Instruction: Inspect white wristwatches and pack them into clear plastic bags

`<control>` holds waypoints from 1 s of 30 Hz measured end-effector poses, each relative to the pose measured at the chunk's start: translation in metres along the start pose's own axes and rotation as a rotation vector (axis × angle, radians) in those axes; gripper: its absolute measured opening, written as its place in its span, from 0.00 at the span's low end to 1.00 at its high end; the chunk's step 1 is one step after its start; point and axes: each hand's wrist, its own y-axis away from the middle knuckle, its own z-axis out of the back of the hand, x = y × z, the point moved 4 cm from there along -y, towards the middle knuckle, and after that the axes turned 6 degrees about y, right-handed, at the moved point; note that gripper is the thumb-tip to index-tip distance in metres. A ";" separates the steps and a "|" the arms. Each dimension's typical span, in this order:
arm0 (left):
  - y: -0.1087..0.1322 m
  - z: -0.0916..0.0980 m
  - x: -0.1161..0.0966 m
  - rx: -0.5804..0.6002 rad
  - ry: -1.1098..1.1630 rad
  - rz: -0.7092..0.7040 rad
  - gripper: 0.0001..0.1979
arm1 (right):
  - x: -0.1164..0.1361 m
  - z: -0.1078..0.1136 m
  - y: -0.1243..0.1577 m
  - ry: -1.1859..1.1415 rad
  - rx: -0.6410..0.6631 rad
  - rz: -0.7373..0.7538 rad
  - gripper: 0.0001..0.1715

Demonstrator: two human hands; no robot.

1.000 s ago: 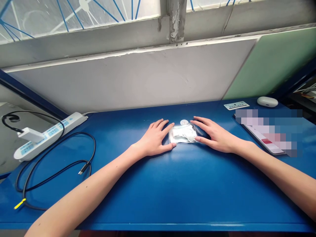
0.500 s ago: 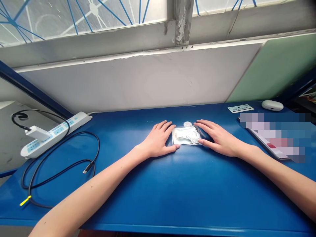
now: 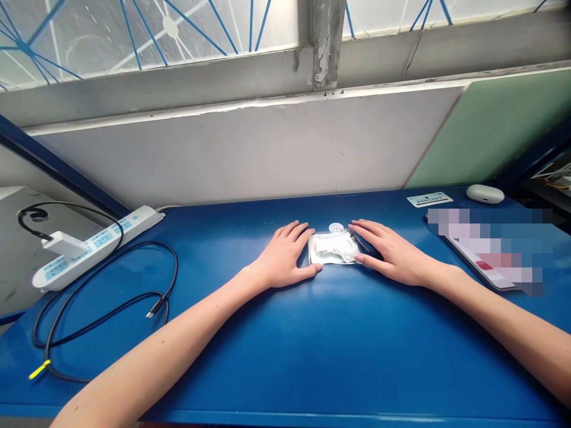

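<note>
A small clear plastic pouch [image 3: 332, 248] with white contents lies flat on the blue table between my two hands. What is inside it is too small and shiny to name. At its top edge shows a round white disc [image 3: 336, 228]. My left hand [image 3: 289, 252] rests on the table at the pouch's left side, fingers spread and thumb near the lower left corner. On the other side lies my right hand [image 3: 390, 249], its fingers apart, with the thumb tip at the pouch's right edge. Neither hand is wrapped around anything.
To the left, a white power strip [image 3: 104, 241] carries a white charger [image 3: 66, 245] with a coiled black cable [image 3: 172, 267]. At the right are a white earbud case [image 3: 485, 194], a card [image 3: 430, 200] and a flat dark-edged device [image 3: 484, 264], partly blurred. A wall panel [image 3: 250, 148] stands behind the table [image 3: 285, 356].
The whole view has shifted slightly, with most things a little lower and further left in the picture. Both hands and the pouch keep their places relative to each other.
</note>
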 end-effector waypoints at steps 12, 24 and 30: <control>0.000 0.002 -0.001 -0.022 0.047 0.001 0.40 | 0.003 0.002 -0.001 0.020 -0.012 0.008 0.38; 0.000 0.000 0.004 -0.015 0.034 0.005 0.36 | 0.006 0.008 -0.002 -0.115 -0.062 0.088 0.30; 0.000 0.001 0.008 -0.001 0.043 -0.025 0.30 | 0.013 0.017 -0.004 -0.129 -0.181 0.117 0.21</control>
